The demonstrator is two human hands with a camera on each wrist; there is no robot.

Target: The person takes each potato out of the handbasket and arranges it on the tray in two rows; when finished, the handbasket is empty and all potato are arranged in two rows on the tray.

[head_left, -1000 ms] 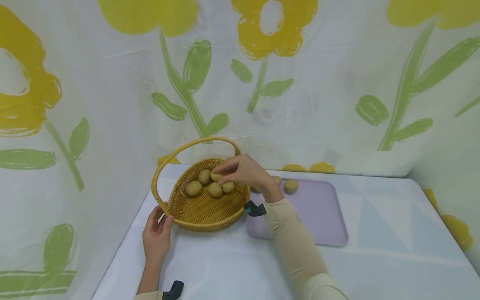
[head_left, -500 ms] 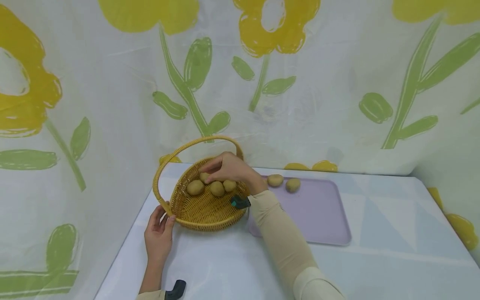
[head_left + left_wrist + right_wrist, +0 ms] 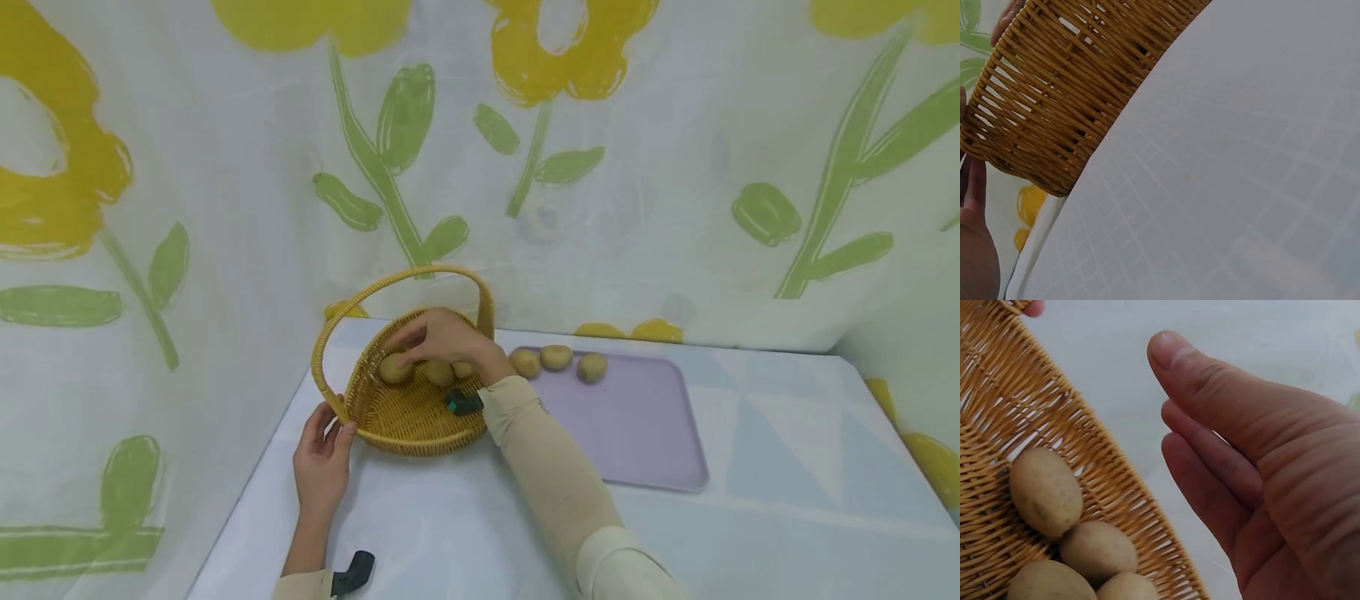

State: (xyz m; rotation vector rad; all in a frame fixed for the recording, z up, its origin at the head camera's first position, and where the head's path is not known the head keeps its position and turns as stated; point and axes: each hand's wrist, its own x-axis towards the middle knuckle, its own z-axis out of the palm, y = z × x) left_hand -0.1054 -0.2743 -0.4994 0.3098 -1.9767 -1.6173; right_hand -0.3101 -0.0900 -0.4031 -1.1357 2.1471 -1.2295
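The yellow-brown wicker basket (image 3: 420, 447), with a tall arched handle, stands at the left of the table, slightly tilted. My left hand (image 3: 321, 471) grips its near left rim at the handle's foot, thumb on the near side. Several potatoes lie inside; one potato (image 3: 394, 369) shows beside my right fingertips, and others are partly hidden by that hand. My right hand (image 3: 444, 335) hovers over the basket's back part. In the right wrist view, its thumb and fingers stand apart with nothing between them, beyond the basket rim and near a potato (image 3: 1046, 492).
A lilac tray (image 3: 637, 429) lies to the right of the basket. Three potatoes (image 3: 557, 357) rest along its back edge. Behind the table hangs a white curtain (image 3: 630, 250) with printed yellow flowers. My right forearm (image 3: 555, 475) crosses the tray's left side.
My right hand has moved left across the basket, covering more of the potatoes there. The three potatoes on the tray are now uncovered. My left hand keeps its grip on the rim.
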